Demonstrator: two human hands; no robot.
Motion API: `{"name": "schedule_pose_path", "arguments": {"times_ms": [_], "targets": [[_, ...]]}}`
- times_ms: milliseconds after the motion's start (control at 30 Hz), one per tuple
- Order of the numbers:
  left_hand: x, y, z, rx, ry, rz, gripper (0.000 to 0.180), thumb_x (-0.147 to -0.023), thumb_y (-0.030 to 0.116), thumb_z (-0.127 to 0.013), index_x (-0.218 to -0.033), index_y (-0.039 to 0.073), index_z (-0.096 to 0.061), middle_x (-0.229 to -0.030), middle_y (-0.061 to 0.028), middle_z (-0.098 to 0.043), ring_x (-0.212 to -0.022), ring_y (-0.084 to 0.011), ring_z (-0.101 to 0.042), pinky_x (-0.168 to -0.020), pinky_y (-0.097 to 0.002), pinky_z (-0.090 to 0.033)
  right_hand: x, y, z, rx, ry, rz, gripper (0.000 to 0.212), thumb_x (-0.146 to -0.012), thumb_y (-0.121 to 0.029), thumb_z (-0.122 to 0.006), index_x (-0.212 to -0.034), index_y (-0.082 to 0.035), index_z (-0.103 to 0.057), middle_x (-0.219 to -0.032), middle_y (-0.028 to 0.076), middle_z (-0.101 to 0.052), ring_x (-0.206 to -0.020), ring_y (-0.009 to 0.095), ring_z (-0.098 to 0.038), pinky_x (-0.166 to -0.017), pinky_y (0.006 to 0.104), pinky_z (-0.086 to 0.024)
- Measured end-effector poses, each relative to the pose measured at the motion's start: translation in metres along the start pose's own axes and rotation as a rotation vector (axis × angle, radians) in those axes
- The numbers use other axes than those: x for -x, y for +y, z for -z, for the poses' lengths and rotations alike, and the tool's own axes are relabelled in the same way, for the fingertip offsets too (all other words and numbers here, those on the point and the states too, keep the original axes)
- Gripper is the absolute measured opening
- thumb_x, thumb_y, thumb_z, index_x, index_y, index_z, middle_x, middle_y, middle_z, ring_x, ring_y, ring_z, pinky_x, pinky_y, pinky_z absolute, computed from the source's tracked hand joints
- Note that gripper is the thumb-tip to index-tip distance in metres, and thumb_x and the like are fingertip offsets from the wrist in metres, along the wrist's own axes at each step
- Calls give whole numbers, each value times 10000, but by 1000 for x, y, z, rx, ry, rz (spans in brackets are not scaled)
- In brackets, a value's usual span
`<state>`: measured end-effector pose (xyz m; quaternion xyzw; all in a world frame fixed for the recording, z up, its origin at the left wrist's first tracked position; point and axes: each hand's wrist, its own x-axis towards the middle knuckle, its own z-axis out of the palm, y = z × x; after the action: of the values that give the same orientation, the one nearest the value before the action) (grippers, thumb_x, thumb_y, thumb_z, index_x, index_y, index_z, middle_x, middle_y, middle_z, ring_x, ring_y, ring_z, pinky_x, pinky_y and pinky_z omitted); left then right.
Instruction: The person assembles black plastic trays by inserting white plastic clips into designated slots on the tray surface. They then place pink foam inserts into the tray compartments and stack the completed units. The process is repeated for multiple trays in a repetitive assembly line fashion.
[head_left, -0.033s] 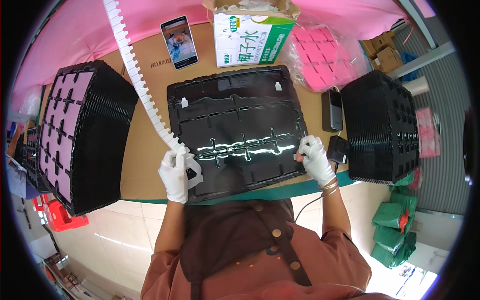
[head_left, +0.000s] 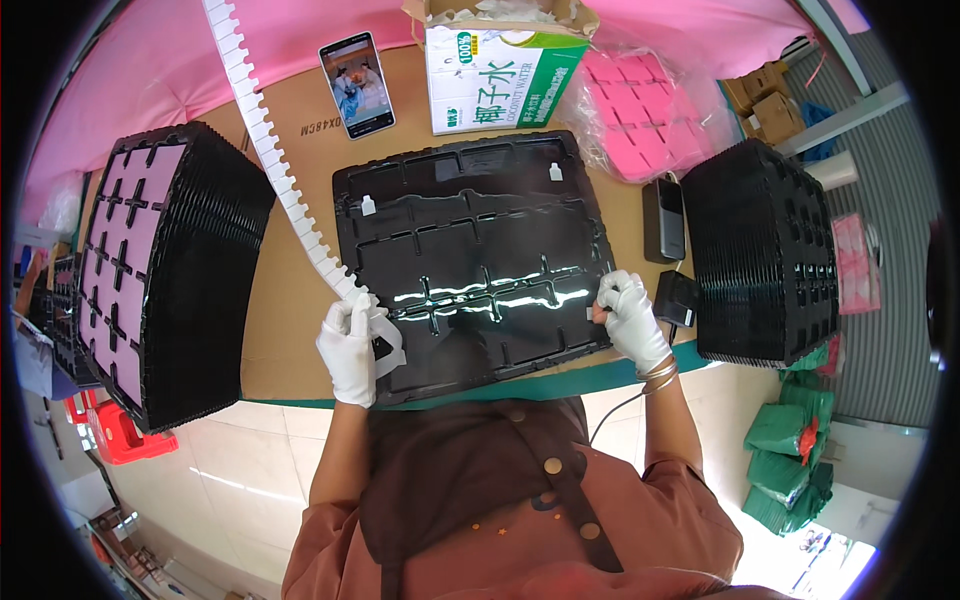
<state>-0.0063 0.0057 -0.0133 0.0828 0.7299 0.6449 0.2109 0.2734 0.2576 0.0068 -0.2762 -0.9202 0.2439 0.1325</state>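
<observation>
We see the left grip [head_left: 347, 347] pinched on the white strip [head_left: 270, 150], at the left edge of the black tray [head_left: 450, 258] on the counter [head_left: 285, 335]. The right grip [head_left: 632, 322] sits at the tray's right edge, fingertips together

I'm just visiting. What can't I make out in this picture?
All in the head view:
Whatever the right hand may be pinching: its own curled, gloved fingers hide it.
The far end of the white toothed strip: cut off by the top edge.
The bottom of the carton: hidden by its front wall and crumpled white material.
Fine detail on the phone screen: too small.
</observation>
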Motion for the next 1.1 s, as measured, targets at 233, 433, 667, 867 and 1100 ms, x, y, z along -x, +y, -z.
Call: {"name": "schedule_pose_path", "arguments": {"times_ms": [233, 433, 667, 867, 1100], "targets": [[0, 0, 0, -22, -4, -26, 201, -965, 180, -629, -930, -17, -644, -903, -89, -707, -761, -142, -695, -595, -225, -514, 2, -4, 5, -64, 55, -7, 353, -586, 93, -765, -848, -29, -562, -932, 108, -569, -913, 325, -553, -792, 402, -466], [2, 3, -2, -10, 2, -12, 193, -963, 171, -633, -932, -19, -643, -899, -92, -702, -760, -148, -696, -596, -229, -515, 1, -5, 2, 9, 44, 1, 343, -592, 91, -765, -843, -36, -568, -930, 99, -569, -901, 320, -561, -761, 408, -481], [2, 5, -2, 11, -1, -18, 181, -961, 155, -635, -938, -25, -636, -885, -90, -695, -767, -156, -697, -617, -244, -530, -5, -13, 0, 30, 89, -34, 254, -619, 119, -716, -756, -36, -569, -895, 94, -569, -845, 313, -573, -702, 398, -500], [2, -1, -1, 13, -8, -24, 210, -956, 232, -646, -952, 23, -653, -898, -50, -699, -762, -104, -668, -592, -210, -483, -3, -1, -1, -42, 59, 34, 250, -603, 156, -684, -728, -21, -558, -866, 89, -562, -805, 280, -580, -623, 363, -511], [1, 2, 0, 0, -10, -21, 184, -964, 154, -627, -953, -30, -641, -894, -91, -695, -771, -156, -701, -615, -241, -538, -2, 1, 0, -108, 49, 22, 263, -585, 178, -648, -726, -24, -556, -859, 79, -564, -808, 282, -569, -672, 366, -510]]}}
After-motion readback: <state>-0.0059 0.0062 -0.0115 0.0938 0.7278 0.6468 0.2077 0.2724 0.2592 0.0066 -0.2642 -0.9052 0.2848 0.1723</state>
